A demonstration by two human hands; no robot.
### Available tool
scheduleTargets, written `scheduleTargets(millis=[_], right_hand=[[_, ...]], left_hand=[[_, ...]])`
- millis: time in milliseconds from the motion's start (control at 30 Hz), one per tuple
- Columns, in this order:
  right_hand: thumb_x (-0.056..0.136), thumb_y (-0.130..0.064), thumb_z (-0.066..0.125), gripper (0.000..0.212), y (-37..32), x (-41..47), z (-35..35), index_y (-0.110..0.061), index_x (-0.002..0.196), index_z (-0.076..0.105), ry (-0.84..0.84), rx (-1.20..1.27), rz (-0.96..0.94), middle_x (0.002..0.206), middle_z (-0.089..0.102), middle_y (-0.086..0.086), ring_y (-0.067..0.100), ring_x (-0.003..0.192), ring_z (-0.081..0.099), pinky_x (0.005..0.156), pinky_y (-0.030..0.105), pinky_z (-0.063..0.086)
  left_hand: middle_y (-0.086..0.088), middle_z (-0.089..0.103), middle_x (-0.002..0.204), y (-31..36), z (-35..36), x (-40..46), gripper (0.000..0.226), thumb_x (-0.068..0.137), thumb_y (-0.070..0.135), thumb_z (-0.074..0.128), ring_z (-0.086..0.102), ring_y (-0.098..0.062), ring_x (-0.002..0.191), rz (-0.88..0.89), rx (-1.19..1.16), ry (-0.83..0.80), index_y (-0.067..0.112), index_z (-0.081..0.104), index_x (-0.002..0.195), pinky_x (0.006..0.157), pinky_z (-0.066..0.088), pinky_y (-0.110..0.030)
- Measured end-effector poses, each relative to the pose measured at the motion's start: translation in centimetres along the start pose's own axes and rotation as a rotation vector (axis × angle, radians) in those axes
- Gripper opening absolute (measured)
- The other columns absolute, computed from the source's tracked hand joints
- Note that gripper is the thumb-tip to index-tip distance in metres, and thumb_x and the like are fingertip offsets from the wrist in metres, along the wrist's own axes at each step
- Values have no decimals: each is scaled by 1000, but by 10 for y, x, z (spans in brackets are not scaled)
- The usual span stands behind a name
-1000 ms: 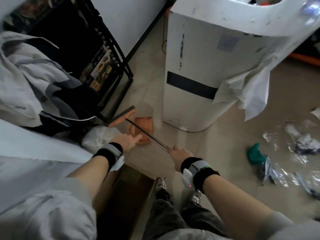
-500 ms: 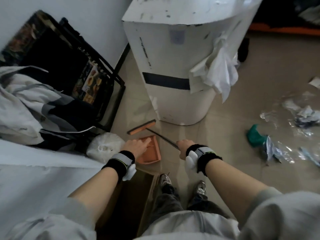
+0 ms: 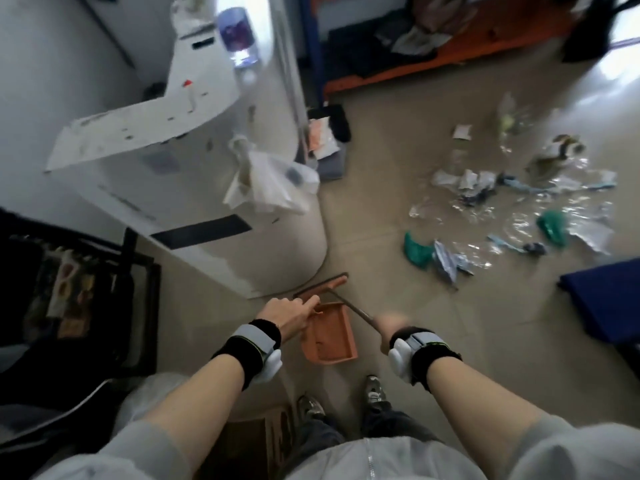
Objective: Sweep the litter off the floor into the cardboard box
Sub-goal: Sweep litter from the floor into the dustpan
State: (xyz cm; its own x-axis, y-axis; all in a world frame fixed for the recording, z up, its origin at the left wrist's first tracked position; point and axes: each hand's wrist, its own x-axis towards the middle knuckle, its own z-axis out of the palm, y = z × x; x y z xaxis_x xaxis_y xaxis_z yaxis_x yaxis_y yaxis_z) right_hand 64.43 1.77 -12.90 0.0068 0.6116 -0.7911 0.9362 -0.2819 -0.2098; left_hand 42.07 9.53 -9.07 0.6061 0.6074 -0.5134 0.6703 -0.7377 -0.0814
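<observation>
Litter (image 3: 519, 216): crumpled clear plastic, white paper scraps, blue strips and two green pieces, spread over the beige tiled floor (image 3: 398, 174) to the person's front right, well apart from both hands.
Cardboard box (image 3: 256, 441): brown, only a dark corner shows at the bottom edge, between the left forearm and the shoes (image 3: 346, 400).
Dustpan (image 3: 329, 337): orange, shallow and rectangular, low over the floor just ahead of the shoes, its open edge toward the person.
Left hand (image 3: 291, 315): fingers curled onto the dustpan's far rim, gripping it.
Broom (image 3: 322, 285): flat orange head with a dark strip, lying close to the foot of the white cabinet (image 3: 214, 188); a thin metal handle runs back from it to the right hand.
Right hand (image 3: 389, 325): blurred, closed around the near end of the broom handle.
Wrists: each wears a black band with a grey and white device.
White plastic bag (image 3: 270, 185): hangs against the cabinet's side.
</observation>
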Motion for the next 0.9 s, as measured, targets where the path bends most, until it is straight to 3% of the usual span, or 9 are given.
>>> scheduleTargets(millis=[133, 267, 433, 500, 633, 767, 867, 900], right_hand=[[92, -10, 47, 32, 55, -10, -1, -8, 123, 52, 78, 183, 146, 130, 56, 17, 36, 119, 56, 93, 38, 46], [90, -13, 52, 10, 105, -15, -8, -14, 98, 47, 167, 410, 298, 124, 61, 16, 34, 114, 60, 87, 35, 48], [87, -16, 55, 24, 129, -7, -26, -8, 110, 54, 276, 666, 377, 115, 61, 16, 35, 106, 62, 79, 33, 49], [85, -15, 54, 18, 141, -3, -36, -8, 102, 54, 287, 759, 437, 101, 58, 15, 35, 94, 63, 77, 35, 53], [81, -15, 52, 24, 167, 22, -56, -7, 104, 57, 299, 854, 547, 99, 63, 15, 37, 88, 67, 77, 43, 59], [77, -12, 50, 25, 190, 49, -83, -3, 99, 57, 301, 943, 643, 98, 67, 20, 38, 85, 69, 70, 40, 56], [84, -8, 50, 3, 197, 66, -116, -7, 82, 50, 318, 985, 678, 91, 60, 17, 31, 80, 60, 73, 35, 52], [85, -9, 51, 10, 200, 74, -128, -10, 76, 47, 332, 1007, 699, 90, 59, 17, 29, 79, 57, 77, 36, 54]], left_hand=[[-8, 60, 112, 32, -29, 48, 33, 101, 36, 32, 65, -34, 97, 112, 52, 65, 23, 31, 131, 65, 38, -38], [-8, 61, 112, 66, -69, 116, 37, 101, 41, 31, 65, -36, 95, 246, 130, 62, 23, 30, 132, 65, 39, -39], [-13, 68, 104, 76, -106, 166, 34, 96, 35, 40, 65, -40, 92, 282, 141, 80, 21, 36, 127, 71, 47, -42], [-16, 67, 104, 78, -123, 194, 39, 93, 35, 45, 63, -42, 93, 330, 147, 61, 19, 36, 128, 71, 47, -42], [-19, 64, 108, 64, -148, 249, 53, 91, 40, 54, 61, -41, 98, 329, 81, 48, 19, 33, 136, 76, 47, -43], [-18, 64, 103, 30, -155, 301, 47, 92, 45, 52, 63, -40, 96, 312, -9, 83, 20, 36, 129, 73, 46, -41], [-17, 65, 100, -2, -152, 333, 39, 93, 44, 49, 63, -40, 92, 276, -62, 87, 22, 37, 123, 72, 48, -41], [-16, 66, 100, -11, -151, 342, 36, 94, 43, 48, 64, -40, 90, 266, -81, 71, 22, 37, 121, 72, 49, -41]])
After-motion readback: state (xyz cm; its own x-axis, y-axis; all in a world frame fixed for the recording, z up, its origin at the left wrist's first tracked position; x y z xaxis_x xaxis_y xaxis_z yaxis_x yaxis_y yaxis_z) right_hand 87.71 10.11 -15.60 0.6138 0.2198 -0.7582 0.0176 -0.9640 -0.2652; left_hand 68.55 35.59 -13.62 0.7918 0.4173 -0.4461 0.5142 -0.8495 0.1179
